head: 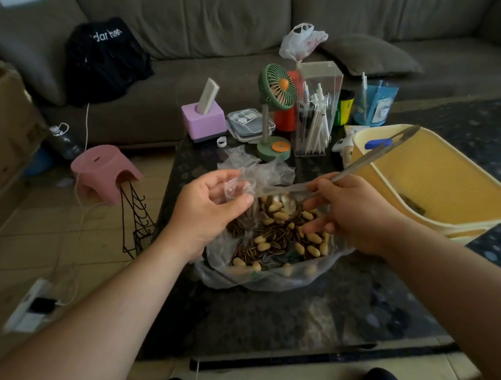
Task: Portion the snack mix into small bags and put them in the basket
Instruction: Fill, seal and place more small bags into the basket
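Observation:
A large clear plastic bag (267, 277) of snack mix (276, 241), peanuts and striped sunflower seeds, lies open on the dark table. My left hand (206, 210) pinches the rim of a small clear bag (240, 187) above the mix. A metal spoon (283, 205) is gripped in my right hand (351, 212); its bowl carries peanuts just beside the small bag's mouth, and its long handle points up to the right. More small clear bags (259, 168) lie behind. The yellow basket (438, 182) stands at the right with something dark at its bottom.
Behind the bags stand a green desk fan (276, 111), a clear box of pens (315, 117), a purple tissue box (204, 119), a lidded container (247, 124) and a blue cup (373, 104). A pink stool (105, 173) and a wire rack (137, 224) sit left of the table. A grey sofa runs behind.

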Tool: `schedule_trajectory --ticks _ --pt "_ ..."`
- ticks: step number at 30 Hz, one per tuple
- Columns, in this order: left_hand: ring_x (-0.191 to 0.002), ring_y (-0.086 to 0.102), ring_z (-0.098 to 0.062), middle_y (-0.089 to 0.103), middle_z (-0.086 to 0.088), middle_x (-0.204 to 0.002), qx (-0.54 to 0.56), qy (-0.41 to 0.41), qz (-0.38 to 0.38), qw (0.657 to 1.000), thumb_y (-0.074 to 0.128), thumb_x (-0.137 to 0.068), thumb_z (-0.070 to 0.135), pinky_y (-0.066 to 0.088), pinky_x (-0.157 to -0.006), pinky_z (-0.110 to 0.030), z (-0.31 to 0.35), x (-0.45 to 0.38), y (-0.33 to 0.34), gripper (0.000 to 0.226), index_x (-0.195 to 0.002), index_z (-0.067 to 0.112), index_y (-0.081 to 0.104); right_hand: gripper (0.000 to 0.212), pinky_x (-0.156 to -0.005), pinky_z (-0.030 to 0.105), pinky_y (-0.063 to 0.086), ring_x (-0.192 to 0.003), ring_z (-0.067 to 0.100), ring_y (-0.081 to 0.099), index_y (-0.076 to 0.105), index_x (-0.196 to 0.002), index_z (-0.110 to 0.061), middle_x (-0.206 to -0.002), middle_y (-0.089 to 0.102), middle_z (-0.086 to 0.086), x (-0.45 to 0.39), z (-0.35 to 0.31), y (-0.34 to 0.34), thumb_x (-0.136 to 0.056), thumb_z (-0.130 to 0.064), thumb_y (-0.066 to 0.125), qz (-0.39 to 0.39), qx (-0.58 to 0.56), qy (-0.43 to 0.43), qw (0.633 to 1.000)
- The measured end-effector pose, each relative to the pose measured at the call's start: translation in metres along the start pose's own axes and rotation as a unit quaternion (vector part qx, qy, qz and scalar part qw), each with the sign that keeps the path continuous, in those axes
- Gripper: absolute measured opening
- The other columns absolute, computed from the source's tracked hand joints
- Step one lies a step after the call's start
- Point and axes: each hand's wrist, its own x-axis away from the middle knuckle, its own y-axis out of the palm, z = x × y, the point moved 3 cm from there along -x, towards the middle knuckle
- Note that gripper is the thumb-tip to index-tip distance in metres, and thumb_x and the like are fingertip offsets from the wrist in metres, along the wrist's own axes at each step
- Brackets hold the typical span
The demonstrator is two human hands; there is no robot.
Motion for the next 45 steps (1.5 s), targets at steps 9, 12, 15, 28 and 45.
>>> schedule_trajectory --ticks 9,12,15,28,45 --pt "-0.097 0.074 0.003 0.079 0.016 -0.107 -0.171 -0.006 -0.026 0.985 0.096 -0.074 0.031 0.062 -0.096 -0.034 -0.012 0.002 0.006 0.062 -0.130 0.028 0.070 0.025 -0.038 0.023 0.042 -0.060 0.030 0.075 0.059 -0.115 -0.017 -0.109 0.071 0.012 0.021 -0.022 -0.006 -0.113 -0.033 0.040 0.018 0.060 -0.061 0.996" --pt "-0.099 0.071 0.008 0.076 0.019 -0.111 -0.233 -0.002 -0.038 0.972 0.096 -0.072 0.042 0.061 -0.095 -0.028 -0.017 0.002 0.013 0.067 -0.133 0.032 0.069 0.027 -0.042 0.021 0.047 -0.058 0.023 0.076 0.060 -0.115 -0.022 -0.102 0.071 0.001 0.026 -0.027 -0.005 -0.111 -0.039 0.040 0.047 0.195 -0.138 0.970" --pt "-0.105 0.066 0.009 0.073 0.020 -0.118 -0.271 -0.003 -0.045 0.962 0.093 -0.074 0.045 0.057 -0.097 -0.021 -0.019 0.004 0.022 0.072 -0.138 0.033 0.065 0.026 -0.048 0.022 0.053 -0.053 0.013 0.073 0.060 -0.113 -0.022 -0.096 0.071 -0.002 0.031 -0.030 -0.003 -0.111 -0.038 0.040 0.038 0.292 -0.214 0.931" --pt "-0.096 0.060 0.020 0.071 0.025 -0.111 -0.272 -0.004 -0.027 0.962 0.092 -0.075 0.043 0.043 -0.079 0.002 -0.017 0.005 0.034 0.066 -0.134 0.038 0.064 0.031 -0.063 0.040 0.054 -0.068 0.012 0.057 0.065 -0.114 -0.016 -0.090 0.063 -0.005 0.030 -0.018 0.017 -0.108 -0.031 0.038 0.036 0.432 -0.446 0.783" --pt "-0.098 0.070 -0.003 0.074 0.015 -0.113 -0.302 0.037 -0.086 0.949 0.078 -0.093 0.034 0.059 -0.092 -0.038 -0.010 0.003 0.005 0.009 -0.091 0.038 0.069 0.039 -0.102 0.032 0.054 -0.120 0.005 0.061 0.055 -0.144 -0.034 -0.139 0.062 -0.009 0.009 0.017 -0.008 -0.107 -0.023 0.052 -0.048 0.489 -0.375 0.786"
